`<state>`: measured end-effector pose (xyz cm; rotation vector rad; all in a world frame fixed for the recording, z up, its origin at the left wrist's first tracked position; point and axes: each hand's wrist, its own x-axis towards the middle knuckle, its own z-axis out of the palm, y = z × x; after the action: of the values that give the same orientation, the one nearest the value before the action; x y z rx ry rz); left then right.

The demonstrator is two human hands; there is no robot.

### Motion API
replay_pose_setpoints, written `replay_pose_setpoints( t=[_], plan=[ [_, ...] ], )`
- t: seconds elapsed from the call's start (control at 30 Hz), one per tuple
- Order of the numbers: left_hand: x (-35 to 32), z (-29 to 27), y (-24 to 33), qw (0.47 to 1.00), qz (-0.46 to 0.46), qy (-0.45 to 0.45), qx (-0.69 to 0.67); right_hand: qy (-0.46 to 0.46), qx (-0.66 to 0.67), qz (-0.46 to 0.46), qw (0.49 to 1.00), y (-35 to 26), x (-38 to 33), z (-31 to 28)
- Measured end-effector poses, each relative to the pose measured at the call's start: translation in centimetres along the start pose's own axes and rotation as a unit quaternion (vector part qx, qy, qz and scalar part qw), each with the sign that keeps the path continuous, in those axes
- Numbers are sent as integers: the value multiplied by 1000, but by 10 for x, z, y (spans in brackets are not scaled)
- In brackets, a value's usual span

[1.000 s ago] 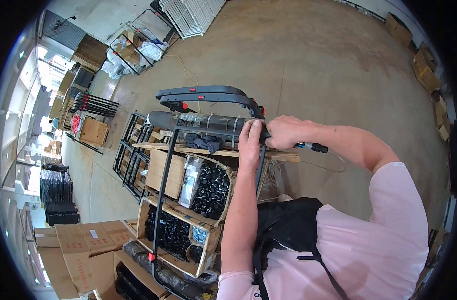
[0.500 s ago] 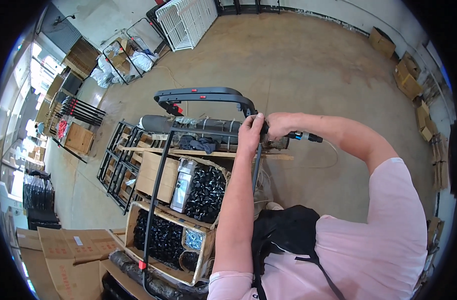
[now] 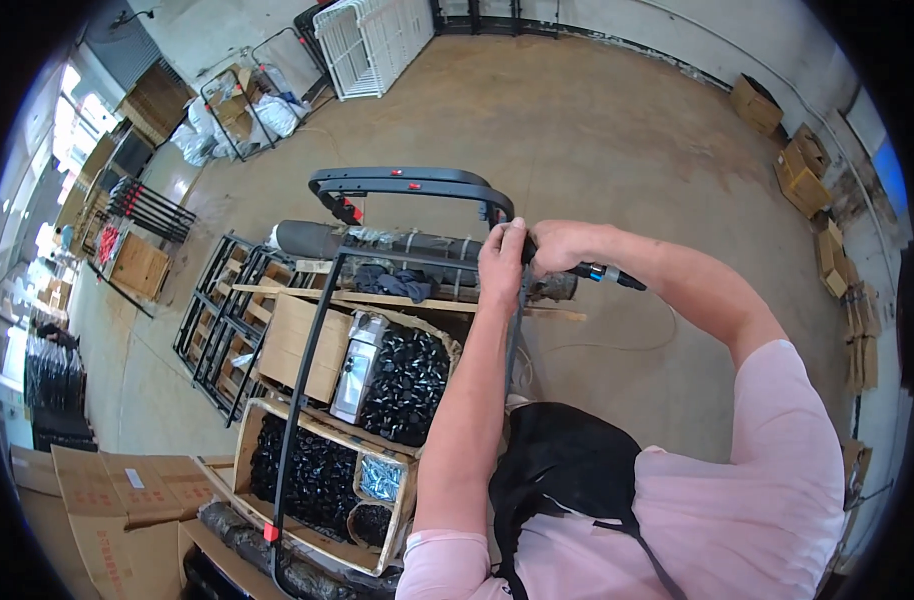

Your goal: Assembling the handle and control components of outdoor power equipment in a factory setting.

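Observation:
My left hand (image 3: 502, 262) is closed round the corner of a black tubular metal frame (image 3: 320, 325), its thumb on top, where the frame meets a black curved bar (image 3: 402, 184) with small red marks. Right beside it, my right hand (image 3: 562, 248) is wrapped round a straight power screwdriver (image 3: 613, 275) with a black body and a blue ring. The tool lies sideways, its rear end sticking out below my right wrist. Its tip, hidden by my hands, points toward the frame joint. A red piece (image 3: 271, 532) sits low on the frame's near leg.
Below the frame, a wooden crate (image 3: 409, 510) holds black plastic parts (image 3: 307, 480) and silver bolts (image 3: 381, 478). More black parts (image 3: 407, 388) lie beside a cardboard flap (image 3: 302, 348). A wrapped roll (image 3: 317, 240) lies behind. Cartons (image 3: 142, 520) stand at lower left; a thin hose crosses the floor.
The view has shifted slightly, so the crate and cartons appear a little further left. Both hands stay at the same frame corner, with the screwdriver still in my right hand.

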<state>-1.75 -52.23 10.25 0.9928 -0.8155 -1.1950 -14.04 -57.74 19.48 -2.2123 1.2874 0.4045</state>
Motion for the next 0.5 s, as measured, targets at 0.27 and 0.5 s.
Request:
replay_pose_setpoints(
  t=[0.27, 0.5],
  plan=[
    [50, -143, 93, 986, 73, 151, -23, 11, -81, -168, 982, -158, 88, -54],
    [113, -274, 144, 960, 117, 254, 33, 5, -41, -215, 976, -276, 209, -67]
  ],
)
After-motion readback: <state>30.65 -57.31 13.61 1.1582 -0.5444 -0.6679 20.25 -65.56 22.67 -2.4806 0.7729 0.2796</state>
